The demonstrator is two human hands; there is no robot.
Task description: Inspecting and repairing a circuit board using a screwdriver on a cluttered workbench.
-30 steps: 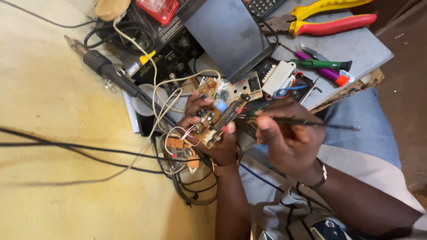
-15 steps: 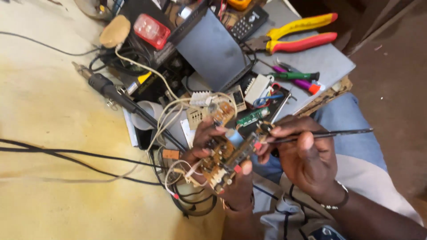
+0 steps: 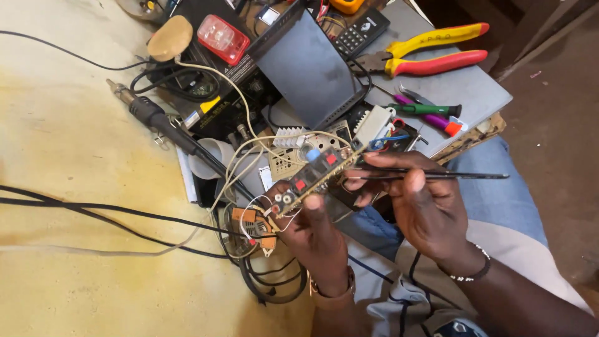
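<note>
Below the grey panel [image 3: 309,65], a circuit board [image 3: 318,171] is pinched edge-on by the left hand [image 3: 318,237]; tweezers [image 3: 437,176], clasped in the right hand [image 3: 427,209], are best kept steady at its edge.

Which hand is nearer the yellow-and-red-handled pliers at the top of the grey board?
Right. The right hand, holding thin black tweezers, sits below the yellow-and-red-handled pliers. The left hand, gripping the wired circuit board, is lower and further left.
</note>
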